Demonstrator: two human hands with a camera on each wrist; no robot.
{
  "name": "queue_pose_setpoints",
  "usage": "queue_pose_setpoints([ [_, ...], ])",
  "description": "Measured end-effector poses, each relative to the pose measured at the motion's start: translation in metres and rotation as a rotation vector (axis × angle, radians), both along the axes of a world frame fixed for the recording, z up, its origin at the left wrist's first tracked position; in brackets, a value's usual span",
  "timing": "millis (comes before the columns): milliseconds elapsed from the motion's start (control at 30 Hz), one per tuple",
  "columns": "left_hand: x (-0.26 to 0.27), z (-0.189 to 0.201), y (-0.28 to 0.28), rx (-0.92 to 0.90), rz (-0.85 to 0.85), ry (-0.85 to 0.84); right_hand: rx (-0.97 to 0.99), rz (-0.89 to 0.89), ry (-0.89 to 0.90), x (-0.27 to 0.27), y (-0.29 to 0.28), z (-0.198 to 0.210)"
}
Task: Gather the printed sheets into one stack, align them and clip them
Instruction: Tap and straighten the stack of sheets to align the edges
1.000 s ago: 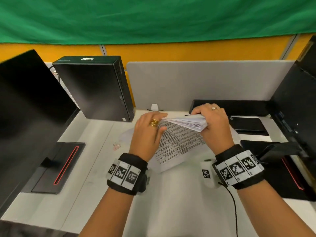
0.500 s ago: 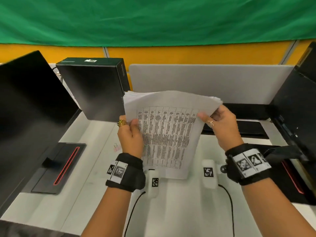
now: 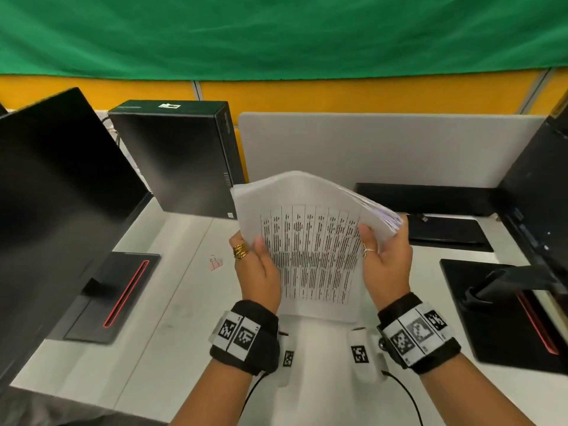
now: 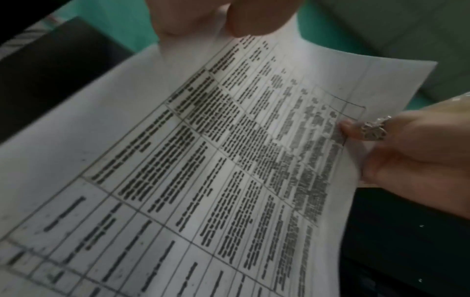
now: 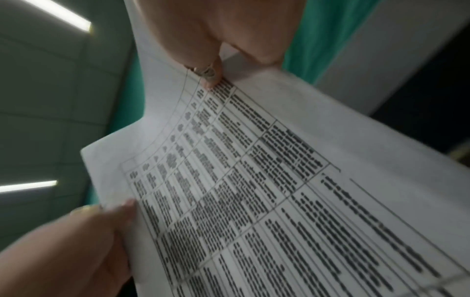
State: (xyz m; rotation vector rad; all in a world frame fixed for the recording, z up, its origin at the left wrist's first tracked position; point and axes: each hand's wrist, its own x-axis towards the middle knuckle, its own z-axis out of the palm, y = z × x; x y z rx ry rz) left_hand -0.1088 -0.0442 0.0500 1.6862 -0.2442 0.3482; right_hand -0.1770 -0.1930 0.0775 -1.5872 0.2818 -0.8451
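Observation:
A stack of printed sheets [image 3: 310, 250] with a table of text on the front page stands almost upright above the desk. My left hand [image 3: 256, 265] grips its left edge, thumb on the front page. My right hand [image 3: 384, 259] grips the right edge, where the sheet edges fan out unevenly. Seen from the left wrist, the stack [image 4: 203, 180] fills the picture, with my left hand [image 4: 241, 18] at the top and my right hand [image 4: 396, 148] at the right. The right wrist view shows the stack [image 5: 254, 180] held by both hands. A small pink binder clip [image 3: 215, 263] lies on the desk, left of my left hand.
A black monitor [image 3: 52, 204] and its base [image 3: 113, 299] stand at the left, a black computer case [image 3: 181, 158] behind. A grey divider panel [image 3: 384, 146] closes the back. Another monitor [image 3: 541, 192] with its base [image 3: 498, 315] and a black keyboard [image 3: 424, 199] are at the right.
One second ago the sheets lay low on the desk under both hands. They have been lifted and turned upright, and the top edge now bends back with the right side fanned.

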Motion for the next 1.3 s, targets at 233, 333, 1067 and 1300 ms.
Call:
queue_pose_setpoints([
  [233,-0.002,-0.016,-0.006,0.004,-0.091,0.068,-0.073,-0.016,0.136,0.006,0.003,-0.021],
  [333,-0.001,-0.027,-0.004,0.024,-0.111,0.132,0.05,0.006,0.217,0.005,0.002,-0.037],
  [1067,0.011,0.048,0.014,-0.032,-0.117,-0.099,0.029,0.019,-0.055,0.003,-0.02,0.02],
  [1300,0.008,0.055,0.011,-0.062,-0.03,-0.12,0.049,0.005,-0.085,0.005,-0.016,0.029],
])
